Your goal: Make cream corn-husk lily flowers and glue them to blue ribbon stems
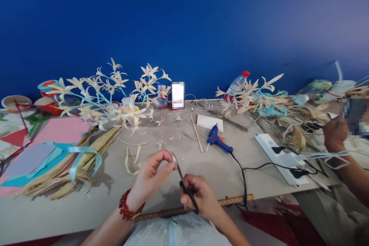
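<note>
Fingers of the L hand (152, 173) pinch 1 small pale piece (174, 160) (dried husk, prob., tho too small to be sure) above the desk (66, 215); those of the R hand (201, 196) grip the scissors (186, 189), blades right at the piece. Judging by looks: v. light, thin, a bit stiff, not slippery, apt to split or crease if squeezed hard. Best held near 1 edge w/ a soft pinch, clear of the blades. Scissors: rigid, heavier, take by the black handles.

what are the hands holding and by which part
Right hand: scissors, by the black handles. Left hand: a small pale piece, pinched; which part is unclear.
</note>
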Demonstrator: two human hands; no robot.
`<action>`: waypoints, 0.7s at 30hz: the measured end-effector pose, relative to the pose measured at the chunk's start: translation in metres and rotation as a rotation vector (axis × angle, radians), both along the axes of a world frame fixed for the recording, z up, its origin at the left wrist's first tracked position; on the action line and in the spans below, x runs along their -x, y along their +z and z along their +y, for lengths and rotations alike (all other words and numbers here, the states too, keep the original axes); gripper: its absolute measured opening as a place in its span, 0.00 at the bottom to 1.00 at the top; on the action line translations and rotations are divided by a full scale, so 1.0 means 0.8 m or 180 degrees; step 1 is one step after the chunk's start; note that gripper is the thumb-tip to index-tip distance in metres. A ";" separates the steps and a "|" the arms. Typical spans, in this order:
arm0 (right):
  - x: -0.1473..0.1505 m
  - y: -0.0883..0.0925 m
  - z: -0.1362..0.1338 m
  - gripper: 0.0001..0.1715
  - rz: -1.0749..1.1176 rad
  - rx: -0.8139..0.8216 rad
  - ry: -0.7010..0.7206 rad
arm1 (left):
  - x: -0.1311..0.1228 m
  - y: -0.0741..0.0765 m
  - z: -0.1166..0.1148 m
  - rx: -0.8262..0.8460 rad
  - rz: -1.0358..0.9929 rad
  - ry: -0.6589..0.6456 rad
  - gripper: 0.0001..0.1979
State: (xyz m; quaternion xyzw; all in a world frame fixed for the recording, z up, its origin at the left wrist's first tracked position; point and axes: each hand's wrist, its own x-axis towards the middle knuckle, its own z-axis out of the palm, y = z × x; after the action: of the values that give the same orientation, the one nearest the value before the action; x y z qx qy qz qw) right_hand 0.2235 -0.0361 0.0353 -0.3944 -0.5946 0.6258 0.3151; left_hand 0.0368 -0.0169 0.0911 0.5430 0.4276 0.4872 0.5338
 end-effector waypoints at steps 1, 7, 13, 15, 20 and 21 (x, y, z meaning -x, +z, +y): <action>-0.001 0.000 0.000 0.35 0.0001 -0.0016 0.0020 | 0.000 0.001 0.000 -0.0007 0.0026 -0.0012 0.05; -0.001 0.003 0.004 0.35 0.0033 -0.0107 0.0008 | 0.002 0.007 0.002 -0.0093 0.0300 -0.0176 0.06; -0.002 0.001 0.003 0.35 -0.0004 -0.0139 -0.0010 | 0.001 0.008 0.003 -0.0068 0.0269 -0.0227 0.06; -0.002 -0.001 0.002 0.35 -0.0016 -0.0118 -0.0028 | 0.001 0.008 0.003 -0.0073 0.0231 -0.0249 0.07; -0.002 -0.003 0.002 0.35 -0.0012 -0.0140 -0.0050 | 0.001 0.008 0.004 -0.0087 0.0193 -0.0279 0.07; -0.002 -0.004 0.002 0.36 -0.0011 -0.0165 -0.0048 | 0.001 0.008 0.004 -0.0083 0.0179 -0.0283 0.07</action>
State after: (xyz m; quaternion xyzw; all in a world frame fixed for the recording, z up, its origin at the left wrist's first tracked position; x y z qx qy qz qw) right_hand 0.2254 -0.0345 0.0322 -0.3917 -0.6082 0.6071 0.3289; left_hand 0.0358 -0.0134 0.0971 0.5819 0.4115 0.4531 0.5355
